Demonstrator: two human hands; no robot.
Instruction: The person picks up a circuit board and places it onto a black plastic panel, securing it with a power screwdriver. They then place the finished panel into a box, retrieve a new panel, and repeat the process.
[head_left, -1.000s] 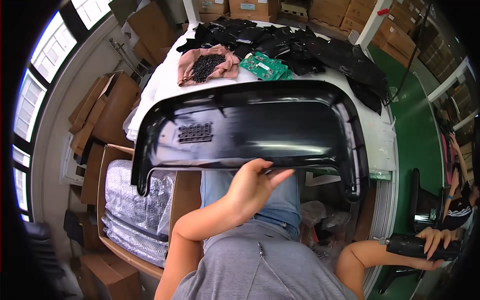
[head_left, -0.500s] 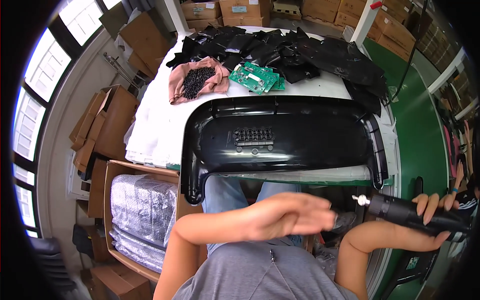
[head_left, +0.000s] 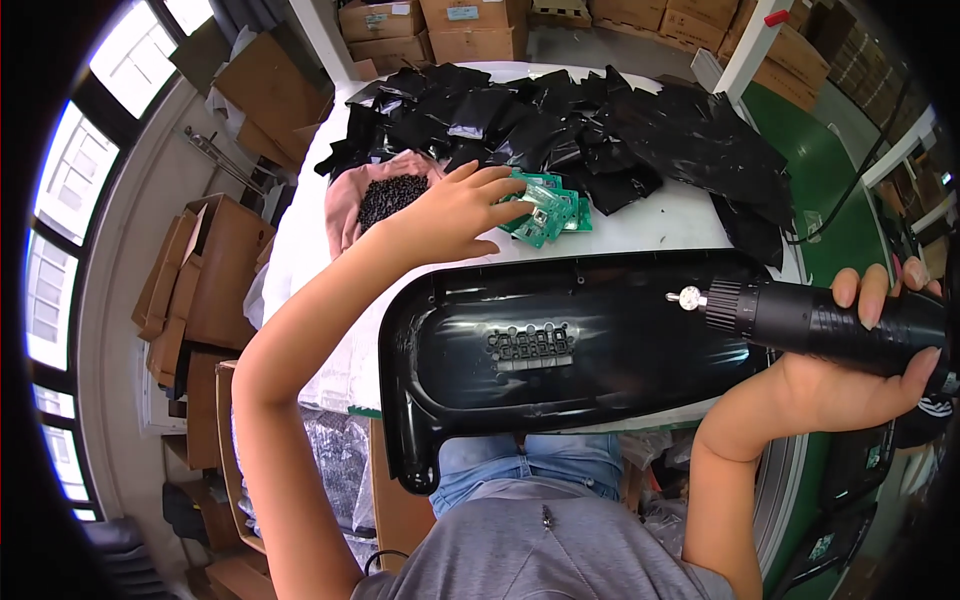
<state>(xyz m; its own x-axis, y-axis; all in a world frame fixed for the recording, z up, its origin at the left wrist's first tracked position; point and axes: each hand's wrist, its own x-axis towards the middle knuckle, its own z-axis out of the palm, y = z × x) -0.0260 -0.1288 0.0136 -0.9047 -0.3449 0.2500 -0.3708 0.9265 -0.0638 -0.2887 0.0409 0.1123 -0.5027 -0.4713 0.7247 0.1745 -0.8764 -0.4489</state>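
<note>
One large black plastic housing (head_left: 600,345) lies on the table, along with one pink cloth (head_left: 345,200) holding a heap of small black parts too many to count. One black electric screwdriver (head_left: 820,320) is present, several green circuit boards (head_left: 545,210) overlap in a small stack, and many black plastic bags (head_left: 560,120) are piled behind.

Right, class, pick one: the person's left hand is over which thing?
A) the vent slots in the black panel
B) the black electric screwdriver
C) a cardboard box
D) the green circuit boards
D: the left hand reaches over the green circuit boards; the right hand holds the screwdriver.
</note>
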